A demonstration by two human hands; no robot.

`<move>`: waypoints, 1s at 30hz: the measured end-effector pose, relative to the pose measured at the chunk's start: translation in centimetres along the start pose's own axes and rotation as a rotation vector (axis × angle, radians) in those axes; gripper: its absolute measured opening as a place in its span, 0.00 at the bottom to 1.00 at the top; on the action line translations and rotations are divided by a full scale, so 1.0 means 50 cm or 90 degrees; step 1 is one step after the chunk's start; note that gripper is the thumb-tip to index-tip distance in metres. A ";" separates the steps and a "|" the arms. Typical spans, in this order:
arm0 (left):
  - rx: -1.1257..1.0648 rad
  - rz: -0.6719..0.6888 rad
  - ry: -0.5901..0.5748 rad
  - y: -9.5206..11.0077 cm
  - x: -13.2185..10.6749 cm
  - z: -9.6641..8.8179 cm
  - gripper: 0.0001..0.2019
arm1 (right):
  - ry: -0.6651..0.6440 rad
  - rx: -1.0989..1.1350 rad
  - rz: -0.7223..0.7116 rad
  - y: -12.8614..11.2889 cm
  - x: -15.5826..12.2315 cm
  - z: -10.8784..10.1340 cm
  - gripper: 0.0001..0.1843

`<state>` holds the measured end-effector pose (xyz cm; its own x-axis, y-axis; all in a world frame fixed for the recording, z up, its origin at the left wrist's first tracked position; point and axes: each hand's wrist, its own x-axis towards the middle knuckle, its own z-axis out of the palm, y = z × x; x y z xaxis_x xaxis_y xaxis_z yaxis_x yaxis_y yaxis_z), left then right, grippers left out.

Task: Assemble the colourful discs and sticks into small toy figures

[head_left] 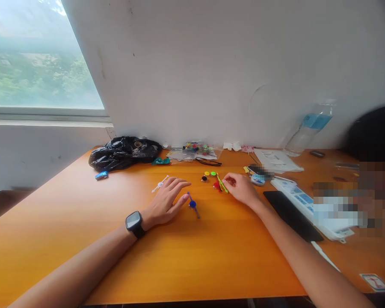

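Note:
My left hand [169,201], with a black watch on its wrist, rests over the table with fingers apart and holds nothing. Beside its thumb lies a blue round piece [192,204] with a thin purple strip across it. Past its fingers is a white piece [160,185] with a thin arrow-ended strip. My right hand [239,187] has thumb and fingers pinched at a yellow-green arrow-ended strip [222,184]. A red piece [216,185] lies just left of that strip, partly hidden. Close by are small round pieces: yellow [207,173], green [213,173] and black [204,179].
At the back stand a black plastic bag [125,152], a clear bag of coloured parts [197,149] and a water bottle [311,128]. To the right lie a black flat pad [291,216] and a white compartment box [303,205]. Another person is partly visible at the right edge.

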<state>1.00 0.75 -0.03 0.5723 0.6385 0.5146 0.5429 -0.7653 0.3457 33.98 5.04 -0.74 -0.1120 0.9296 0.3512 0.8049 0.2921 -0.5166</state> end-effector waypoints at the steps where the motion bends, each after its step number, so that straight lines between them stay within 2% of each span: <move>1: 0.001 -0.002 -0.001 0.001 0.000 0.000 0.18 | -0.015 -0.009 -0.008 0.002 -0.001 0.001 0.12; 5: -0.006 -0.008 -0.008 0.003 0.001 -0.003 0.18 | -0.030 -0.023 -0.025 -0.003 -0.005 0.006 0.09; 9: -0.007 -0.008 -0.015 0.005 0.002 -0.004 0.18 | -0.025 -0.026 -0.015 0.002 -0.005 0.013 0.11; 14: -0.010 -0.007 -0.020 0.005 0.002 -0.005 0.17 | -0.028 -0.044 -0.021 0.016 0.001 0.032 0.11; 19: -0.011 -0.009 -0.021 0.005 0.004 -0.004 0.17 | -0.015 -0.063 -0.006 0.009 0.004 0.048 0.09; 30: -0.017 -0.011 -0.024 0.003 0.003 -0.004 0.17 | -0.018 -0.082 -0.016 0.001 0.003 0.040 0.07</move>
<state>1.05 0.72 0.24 0.5864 0.6540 0.4780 0.5363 -0.7556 0.3759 32.84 5.65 -2.29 -0.1480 0.9289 0.3395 0.8696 0.2857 -0.4026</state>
